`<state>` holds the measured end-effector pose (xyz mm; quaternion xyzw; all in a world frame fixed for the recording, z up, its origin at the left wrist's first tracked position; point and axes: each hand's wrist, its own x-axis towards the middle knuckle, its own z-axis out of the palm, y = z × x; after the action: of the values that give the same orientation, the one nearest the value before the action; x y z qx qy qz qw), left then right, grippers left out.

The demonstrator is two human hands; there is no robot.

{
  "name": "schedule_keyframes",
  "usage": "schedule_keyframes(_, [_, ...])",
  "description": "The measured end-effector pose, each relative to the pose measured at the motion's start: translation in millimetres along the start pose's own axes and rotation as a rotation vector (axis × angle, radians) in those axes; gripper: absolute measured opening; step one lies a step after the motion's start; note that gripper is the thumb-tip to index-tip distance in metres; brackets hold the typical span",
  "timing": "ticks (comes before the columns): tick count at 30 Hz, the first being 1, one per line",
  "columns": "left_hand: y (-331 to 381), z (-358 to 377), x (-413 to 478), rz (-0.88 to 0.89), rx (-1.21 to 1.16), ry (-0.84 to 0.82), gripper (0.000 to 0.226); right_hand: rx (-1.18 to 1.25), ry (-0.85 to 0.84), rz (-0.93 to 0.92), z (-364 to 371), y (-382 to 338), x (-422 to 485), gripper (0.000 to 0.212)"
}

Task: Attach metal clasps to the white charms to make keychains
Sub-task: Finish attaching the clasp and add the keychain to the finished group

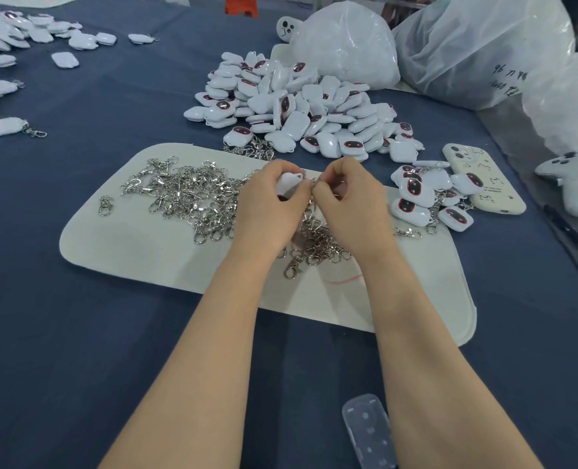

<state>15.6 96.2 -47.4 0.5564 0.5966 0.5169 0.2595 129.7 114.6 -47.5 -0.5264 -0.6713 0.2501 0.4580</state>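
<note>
1. Blue cloth covers the desk [77, 333]. Its widest open stretch is on my near left, and on the right the desk's edge runs off diagonally past a white plush toy [568, 177].
2. Across the middle lies a pale felt mat [128, 245], bare in its near-left part. Both my forearms cross its near edge.
3. My left grip [267, 204] is curled round one white charm [289, 182] above the mat's middle. The charm's loop corner points right, toward my other hand. Its long axis seems to run down-left into my palm, though most of it is hidden.
4. My right grip [352, 201] is narrow, pinching a metal clasp [314, 180] right at that loop, with the fingertips of both hands close together.
5. Loose clasps [186, 194] spread over the mat to the left of my hands and beneath them.
6. A heap of charms [301, 106] sits just beyond the mat's far edge, with two plastic bags [345, 42] behind it.
7. Finished keychains [419, 194] lie near my right grip against a cream phone case [484, 184], crowding that side.
8. A clear plastic piece [369, 431] lies beside my right forearm.
</note>
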Motion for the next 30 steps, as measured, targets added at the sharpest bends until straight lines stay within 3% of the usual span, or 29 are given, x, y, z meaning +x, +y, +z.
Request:
schedule_keyframes(7, [-2.3,-2.6,1.4,0.022,0.061,-0.042,0.005,0.083,-0.090,0.026,1.4,-2.8,0.2,0.021])
schedule_keyframes(14, [-4.1,-2.4,1.4,0.017,0.088,0.020,0.010,0.109,-0.165,0.085,1.1,-4.8,2.3,0.003])
schedule_keyframes(30, [-1.9,0.1,-0.4,0.123,0.231,0.109,0.014,0.263,-0.039,0.211,12.9,-12.6,0.9,0.009])
